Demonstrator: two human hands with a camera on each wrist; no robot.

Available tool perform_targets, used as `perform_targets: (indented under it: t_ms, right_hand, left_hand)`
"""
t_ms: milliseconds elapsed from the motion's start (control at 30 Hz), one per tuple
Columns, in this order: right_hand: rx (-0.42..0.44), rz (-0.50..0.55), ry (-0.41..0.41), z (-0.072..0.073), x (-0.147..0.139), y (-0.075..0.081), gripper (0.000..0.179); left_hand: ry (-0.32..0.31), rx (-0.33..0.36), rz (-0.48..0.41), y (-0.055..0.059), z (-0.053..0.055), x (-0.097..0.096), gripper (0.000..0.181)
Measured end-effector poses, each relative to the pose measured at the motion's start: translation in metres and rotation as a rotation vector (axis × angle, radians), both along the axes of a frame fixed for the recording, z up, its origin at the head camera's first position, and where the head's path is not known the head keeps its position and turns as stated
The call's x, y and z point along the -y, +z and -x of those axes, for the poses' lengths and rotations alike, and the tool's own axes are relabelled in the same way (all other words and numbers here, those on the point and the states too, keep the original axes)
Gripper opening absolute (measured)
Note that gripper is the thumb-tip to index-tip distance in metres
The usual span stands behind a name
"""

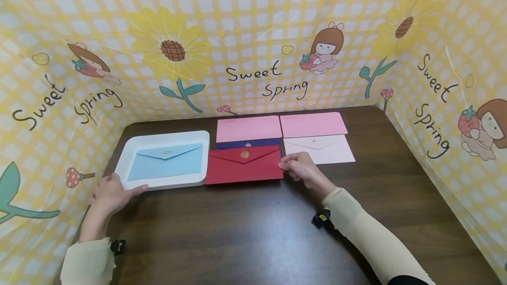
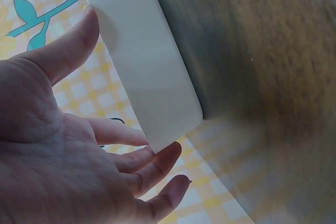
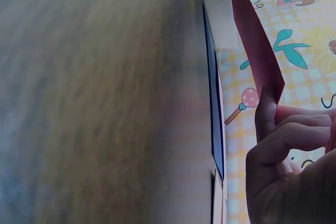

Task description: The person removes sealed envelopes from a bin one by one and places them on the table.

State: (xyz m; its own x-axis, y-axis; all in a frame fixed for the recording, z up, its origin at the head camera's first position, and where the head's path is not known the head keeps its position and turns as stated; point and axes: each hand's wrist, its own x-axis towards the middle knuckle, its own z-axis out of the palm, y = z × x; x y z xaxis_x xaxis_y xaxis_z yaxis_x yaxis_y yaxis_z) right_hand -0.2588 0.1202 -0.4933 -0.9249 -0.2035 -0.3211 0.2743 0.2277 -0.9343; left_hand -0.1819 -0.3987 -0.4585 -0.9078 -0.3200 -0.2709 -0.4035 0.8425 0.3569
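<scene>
Red envelope [image 1: 244,169] held by its right edge, white tray [image 1: 174,183] beside it
The red envelope faces flap side up (a round gold emblem marks its closed, pointed flap), and the right hand [image 1: 304,168] pinches its right edge, that end clear of the table [image 1: 222,232]; the shallow, round-cornered white tray lies just to its left, touched at the near left corner by the left hand [image 1: 112,195], with a light blue envelope [image 1: 166,167] inside, its flap folded down
</scene>
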Motion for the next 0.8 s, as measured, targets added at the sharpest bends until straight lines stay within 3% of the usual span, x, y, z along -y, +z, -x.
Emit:
perform_targets:
  t_ms: [800]
  right_hand:
    - [0.004, -0.07, 0.085, -0.014, -0.018, -0.005, 0.014]
  left_hand:
    - [-0.04, -0.006, 0.011, 0.001, -0.001, 0.0, 0.12]
